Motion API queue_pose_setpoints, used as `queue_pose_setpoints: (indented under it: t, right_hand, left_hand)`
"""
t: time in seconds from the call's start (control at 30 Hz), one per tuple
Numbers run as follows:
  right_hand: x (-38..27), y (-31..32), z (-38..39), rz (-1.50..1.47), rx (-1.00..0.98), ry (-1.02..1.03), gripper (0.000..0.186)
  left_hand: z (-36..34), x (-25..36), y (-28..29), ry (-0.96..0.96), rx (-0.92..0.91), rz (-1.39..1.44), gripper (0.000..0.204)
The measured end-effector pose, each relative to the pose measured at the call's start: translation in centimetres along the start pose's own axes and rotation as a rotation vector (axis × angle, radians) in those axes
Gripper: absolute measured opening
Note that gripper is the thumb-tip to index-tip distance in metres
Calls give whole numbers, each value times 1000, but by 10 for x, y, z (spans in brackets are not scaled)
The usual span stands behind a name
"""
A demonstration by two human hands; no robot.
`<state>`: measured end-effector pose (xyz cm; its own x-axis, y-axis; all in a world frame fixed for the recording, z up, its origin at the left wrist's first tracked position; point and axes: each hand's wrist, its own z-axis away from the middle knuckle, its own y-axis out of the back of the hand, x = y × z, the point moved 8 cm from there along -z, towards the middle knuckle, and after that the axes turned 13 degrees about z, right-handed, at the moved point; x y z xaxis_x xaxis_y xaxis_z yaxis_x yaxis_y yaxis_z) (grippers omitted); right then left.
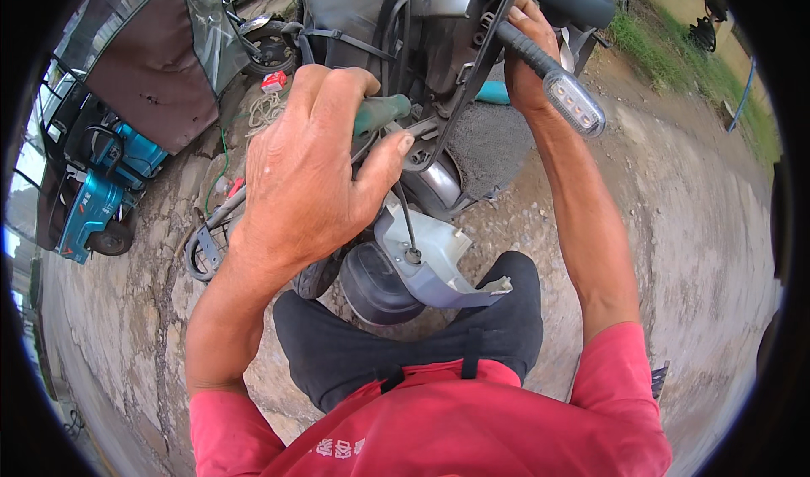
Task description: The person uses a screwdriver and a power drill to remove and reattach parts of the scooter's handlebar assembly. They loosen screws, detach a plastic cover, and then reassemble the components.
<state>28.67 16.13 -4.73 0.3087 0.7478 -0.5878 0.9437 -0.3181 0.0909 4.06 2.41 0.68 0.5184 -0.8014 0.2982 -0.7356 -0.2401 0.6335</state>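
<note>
My left hand is closed round a green tool handle, held over the dark frame and metal brackets of a partly dismantled scooter. My right hand has its fingers curled at the upper black frame bar, behind a black stalk with a clear LED lamp. A pale plastic panel, with a cable running to it, hangs below my hands above a dark rounded housing.
A teal three-wheeler with a brown canopy stands at left. A small red box, cord and metal frame parts lie on cracked concrete beside the scooter. Grass and a wall are at upper right.
</note>
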Motion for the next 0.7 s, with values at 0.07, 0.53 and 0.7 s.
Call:
queue_pose_setpoints:
  t: [0.07,0.53,0.7]
  right_hand:
    - [7,1,0,-53,-26,-41,35]
    - [-12,-1,0,-112,6,-11,30]
    - [-5,-1,1,-119,4,-66,29]
  left_hand:
    - [-1,7,2,-91,0,-2,24]
    - [-3,10,-4,-143,-103,-17,22]
    - [-1,-11,-5,157,-56,-59,21]
